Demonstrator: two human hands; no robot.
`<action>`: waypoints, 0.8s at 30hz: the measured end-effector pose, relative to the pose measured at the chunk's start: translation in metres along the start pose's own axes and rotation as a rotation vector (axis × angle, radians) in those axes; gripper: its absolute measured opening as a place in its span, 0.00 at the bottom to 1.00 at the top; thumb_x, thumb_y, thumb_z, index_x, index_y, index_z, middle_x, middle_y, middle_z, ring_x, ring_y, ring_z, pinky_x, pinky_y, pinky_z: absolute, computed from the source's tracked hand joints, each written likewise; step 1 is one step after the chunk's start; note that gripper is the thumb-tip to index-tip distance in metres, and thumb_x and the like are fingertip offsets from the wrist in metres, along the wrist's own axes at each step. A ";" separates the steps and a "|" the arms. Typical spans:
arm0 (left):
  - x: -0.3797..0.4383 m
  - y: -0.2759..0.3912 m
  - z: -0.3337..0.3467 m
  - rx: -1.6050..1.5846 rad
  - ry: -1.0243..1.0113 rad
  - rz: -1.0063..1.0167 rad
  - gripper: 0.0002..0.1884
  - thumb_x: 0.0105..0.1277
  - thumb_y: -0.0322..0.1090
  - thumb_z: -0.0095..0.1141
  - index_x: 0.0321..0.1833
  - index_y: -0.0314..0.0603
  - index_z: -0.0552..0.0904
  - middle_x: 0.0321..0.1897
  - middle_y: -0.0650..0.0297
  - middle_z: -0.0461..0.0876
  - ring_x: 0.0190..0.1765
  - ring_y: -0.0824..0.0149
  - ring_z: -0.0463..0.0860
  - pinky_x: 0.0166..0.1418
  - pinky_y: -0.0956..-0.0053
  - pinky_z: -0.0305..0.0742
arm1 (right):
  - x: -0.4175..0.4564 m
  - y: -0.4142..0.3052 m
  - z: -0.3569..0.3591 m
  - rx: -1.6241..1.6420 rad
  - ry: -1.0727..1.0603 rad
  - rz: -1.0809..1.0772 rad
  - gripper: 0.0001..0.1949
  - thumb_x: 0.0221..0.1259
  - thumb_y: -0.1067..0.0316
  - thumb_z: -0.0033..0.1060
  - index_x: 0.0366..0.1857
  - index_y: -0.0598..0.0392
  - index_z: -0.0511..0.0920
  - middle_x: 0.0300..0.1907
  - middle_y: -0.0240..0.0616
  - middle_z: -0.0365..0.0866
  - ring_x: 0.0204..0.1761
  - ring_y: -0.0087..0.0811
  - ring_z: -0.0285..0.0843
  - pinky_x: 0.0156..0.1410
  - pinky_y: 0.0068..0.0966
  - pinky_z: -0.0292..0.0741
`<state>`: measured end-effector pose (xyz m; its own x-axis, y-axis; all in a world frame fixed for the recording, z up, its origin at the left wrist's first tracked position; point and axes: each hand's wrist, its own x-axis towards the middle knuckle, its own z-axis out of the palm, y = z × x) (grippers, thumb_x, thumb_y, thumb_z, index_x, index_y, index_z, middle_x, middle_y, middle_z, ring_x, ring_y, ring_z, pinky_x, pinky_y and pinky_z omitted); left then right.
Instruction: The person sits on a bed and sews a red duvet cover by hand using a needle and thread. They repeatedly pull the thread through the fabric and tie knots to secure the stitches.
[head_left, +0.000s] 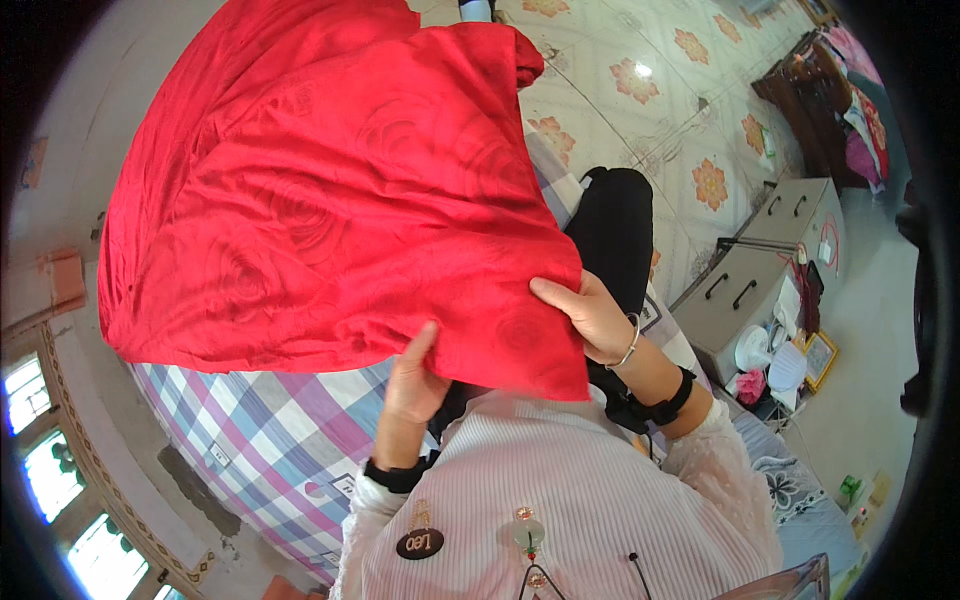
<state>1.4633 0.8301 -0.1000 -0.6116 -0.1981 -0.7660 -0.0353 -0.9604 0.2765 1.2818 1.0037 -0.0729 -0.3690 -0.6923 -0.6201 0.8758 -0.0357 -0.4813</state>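
A large red cloth with a tone-on-tone rose pattern (337, 202) spreads over my lap and the bed, its far part running out of the top of the view. My left hand (416, 382) grips its near edge, thumb on top and fingers hidden beneath. My right hand (589, 315), with a bangle at the wrist, pinches the cloth's right edge in the same way. Between the hands the corner of the cloth hangs down against my striped top (540, 465). Creases run across the fabric.
Below the cloth lies a checked bedsheet (285, 435). On the right stand drawer cabinets (739, 289), with a small white fan (752, 349) and a gold picture frame (821, 360) beside them. Flower-patterned floor tiles (600, 112) show beyond my knee; windows (56, 480) are at lower left.
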 end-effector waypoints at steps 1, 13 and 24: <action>0.002 -0.005 0.003 0.082 0.019 0.069 0.23 0.71 0.31 0.57 0.68 0.41 0.71 0.65 0.59 0.77 0.65 0.58 0.77 0.69 0.59 0.74 | -0.003 0.001 -0.002 0.011 -0.027 0.049 0.22 0.66 0.68 0.66 0.62 0.59 0.74 0.58 0.38 0.81 0.56 0.31 0.82 0.62 0.31 0.79; -0.012 -0.002 0.015 0.447 -0.008 0.238 0.26 0.67 0.25 0.61 0.68 0.35 0.70 0.67 0.58 0.73 0.67 0.63 0.74 0.71 0.66 0.70 | -0.016 0.019 -0.013 0.097 0.011 0.031 0.14 0.68 0.73 0.62 0.56 0.60 0.79 0.53 0.38 0.84 0.51 0.27 0.84 0.57 0.26 0.81; -0.043 0.018 0.090 1.859 -0.486 0.908 0.30 0.53 0.31 0.72 0.59 0.33 0.76 0.42 0.53 0.84 0.47 0.60 0.84 0.56 0.65 0.77 | -0.005 0.012 -0.035 -0.041 -0.094 -0.133 0.15 0.68 0.69 0.62 0.56 0.59 0.78 0.52 0.31 0.84 0.52 0.21 0.79 0.58 0.25 0.76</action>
<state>1.4175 0.8394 -0.0104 -0.9990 -0.0325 -0.0309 -0.0448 0.6778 0.7339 1.2836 1.0321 -0.0975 -0.4479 -0.7482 -0.4895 0.8072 -0.1030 -0.5812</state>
